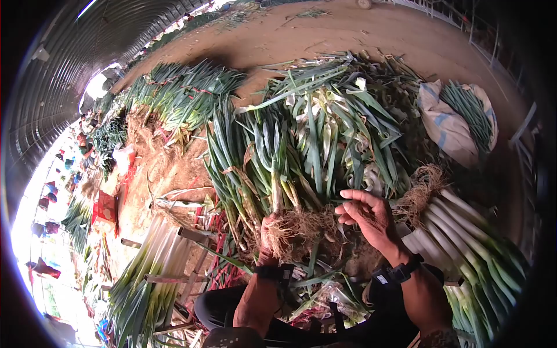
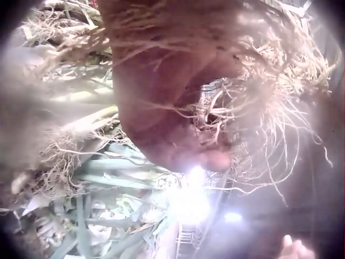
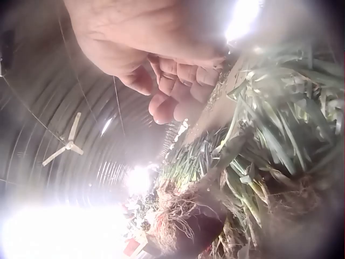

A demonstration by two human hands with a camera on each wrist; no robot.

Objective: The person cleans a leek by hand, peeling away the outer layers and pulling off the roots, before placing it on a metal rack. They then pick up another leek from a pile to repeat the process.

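Observation:
In the head view my left hand (image 1: pixel 268 239) grips a green onion (image 1: pixel 275 185) low on its stalk, beside a mass of stringy roots (image 1: pixel 293 232). The leaves point away from me. Pale roots (image 2: pixel 269 102) hang around the palm and thumb in the left wrist view. My right hand (image 1: pixel 372 223) hovers to the right of those roots, fingers loosely bent and nothing between them. Its empty palm (image 3: pixel 145 43) shows from below in the right wrist view. More untrimmed green onions (image 1: pixel 229 168) lie just left of the held one.
Stripped leaves (image 1: pixel 348 110) pile up ahead. White-stalked green onions rest in stacks at the left (image 1: pixel 151 261) and right (image 1: pixel 464 226), the left one on a wooden rack (image 1: pixel 168 279). A sack (image 1: pixel 444 124) of green leaves stands at the far right. A red box (image 1: pixel 104 211) is at left.

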